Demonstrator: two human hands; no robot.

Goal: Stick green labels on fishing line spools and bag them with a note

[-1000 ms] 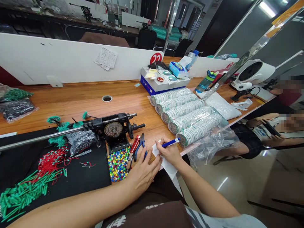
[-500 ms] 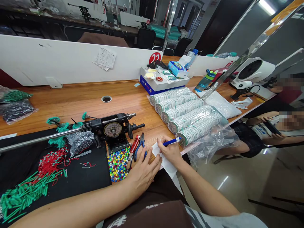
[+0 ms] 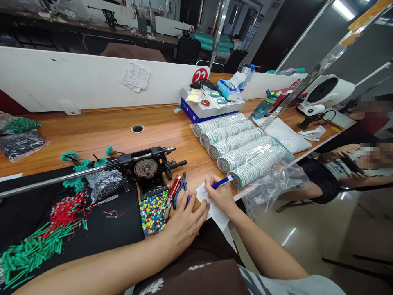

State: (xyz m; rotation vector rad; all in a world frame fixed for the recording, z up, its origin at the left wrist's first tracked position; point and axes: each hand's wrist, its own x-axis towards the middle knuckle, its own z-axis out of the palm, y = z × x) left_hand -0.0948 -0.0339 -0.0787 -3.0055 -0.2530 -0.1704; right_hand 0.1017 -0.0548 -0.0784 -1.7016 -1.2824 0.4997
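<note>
My right hand (image 3: 220, 197) is closed round a blue pen (image 3: 223, 182), its lower part hidden by the fingers, over a white sheet of paper (image 3: 218, 217). Flat with fingers spread, my left hand (image 3: 188, 219) rests at the paper's left edge and holds nothing. Just beyond its fingertips lie blue-handled pliers (image 3: 181, 191) and a red-handled tool (image 3: 174, 187). Many small coloured beads (image 3: 152, 211) are spread left of these tools. Behind them stands a black metal device (image 3: 146, 167) with a round dial and a long rod.
Several plastic-wrapped rolls of discs (image 3: 242, 145) lie at the right of the wooden table (image 3: 101, 133). A box (image 3: 208, 107) stands behind them. Red and green wires (image 3: 43, 241) cover part of the black mat (image 3: 113, 233). A seated person (image 3: 346, 164) holds a phone at the right.
My right hand and the pen have shifted very slightly over the paper. My left hand stays where it was.
</note>
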